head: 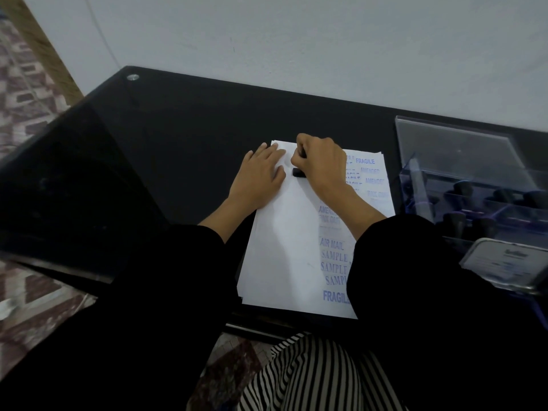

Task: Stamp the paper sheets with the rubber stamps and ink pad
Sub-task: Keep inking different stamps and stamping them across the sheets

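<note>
1. Head view: a clear organizer (456,143) stood at the right of the black worktop (178,129). Its compartments held several dark-handled stamps (462,188), and a grey labelled tin (504,262) lay at its front.
2. The paper stack (284,247) lay mid-worktop, with a blank top sheet over one printed in blue with FRAGILE, SAMPLE and AIR MAIL.
3. The right grip (321,164) curled round a black stamp (298,172), whose base sat on the top sheet near its far end.
4. The left grip (261,176) lay flat, fingers straight, on that sheet just left of the stamp.
</note>
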Demonstrator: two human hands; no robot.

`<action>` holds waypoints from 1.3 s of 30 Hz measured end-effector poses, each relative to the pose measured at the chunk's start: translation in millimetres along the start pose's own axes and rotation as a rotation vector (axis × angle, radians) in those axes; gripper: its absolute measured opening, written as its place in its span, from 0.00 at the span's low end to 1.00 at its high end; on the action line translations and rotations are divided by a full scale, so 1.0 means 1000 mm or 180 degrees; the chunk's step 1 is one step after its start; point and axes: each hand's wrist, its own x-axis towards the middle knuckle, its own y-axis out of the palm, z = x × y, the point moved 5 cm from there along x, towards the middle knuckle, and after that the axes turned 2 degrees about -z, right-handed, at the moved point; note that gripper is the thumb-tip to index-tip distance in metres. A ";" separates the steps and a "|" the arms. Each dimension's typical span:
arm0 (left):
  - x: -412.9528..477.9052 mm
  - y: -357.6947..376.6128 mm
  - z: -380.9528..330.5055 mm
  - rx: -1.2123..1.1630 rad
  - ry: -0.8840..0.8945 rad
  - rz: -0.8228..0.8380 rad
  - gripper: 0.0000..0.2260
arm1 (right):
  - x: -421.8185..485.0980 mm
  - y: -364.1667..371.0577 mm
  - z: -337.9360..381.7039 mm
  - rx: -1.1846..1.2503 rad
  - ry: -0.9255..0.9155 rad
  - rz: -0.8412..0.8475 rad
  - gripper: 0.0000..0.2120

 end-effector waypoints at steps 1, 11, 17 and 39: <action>0.000 0.000 0.000 0.0010 -0.0003 0.0001 0.20 | -0.003 0.000 0.000 -0.0023 -0.0010 -0.0029 0.08; 0.001 0.000 0.001 0.0035 0.0002 -0.0028 0.20 | -0.011 0.002 0.002 -0.0076 -0.0068 -0.0199 0.08; 0.001 0.000 0.002 -0.0014 0.0009 -0.0042 0.20 | 0.006 0.004 0.001 0.0188 0.0089 0.0050 0.10; 0.002 0.001 0.003 0.0005 0.0017 -0.0132 0.20 | 0.007 0.003 -0.001 0.0036 0.0026 0.0035 0.17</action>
